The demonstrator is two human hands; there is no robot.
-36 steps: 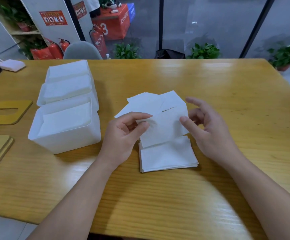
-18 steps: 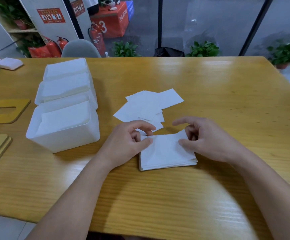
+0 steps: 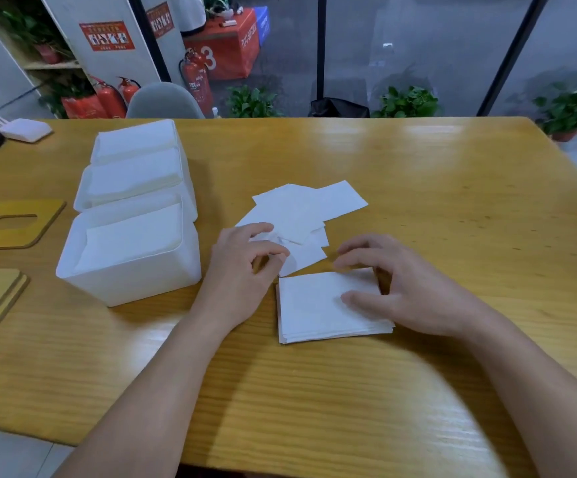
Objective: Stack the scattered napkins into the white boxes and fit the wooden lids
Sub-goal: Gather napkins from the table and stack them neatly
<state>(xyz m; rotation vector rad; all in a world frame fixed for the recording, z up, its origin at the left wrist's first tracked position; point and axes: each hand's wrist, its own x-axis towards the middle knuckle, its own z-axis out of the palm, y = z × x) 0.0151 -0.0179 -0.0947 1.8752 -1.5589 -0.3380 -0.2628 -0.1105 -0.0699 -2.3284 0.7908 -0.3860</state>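
Glossy wooden table (image 3: 418,174), glass wall behind. Left hand (image 3: 242,270) pinches loose napkin (image 3: 301,258); right hand (image 3: 404,291), relaxed, rests on napkin stack (image 3: 314,308).

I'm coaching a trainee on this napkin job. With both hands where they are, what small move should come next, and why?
Probably the left hand should lift one of the loose napkins it touches onto the squared stack, which the right hand steadies. Several napkins are scattered beyond it, and the stack looks thin beside the filled white boxes.
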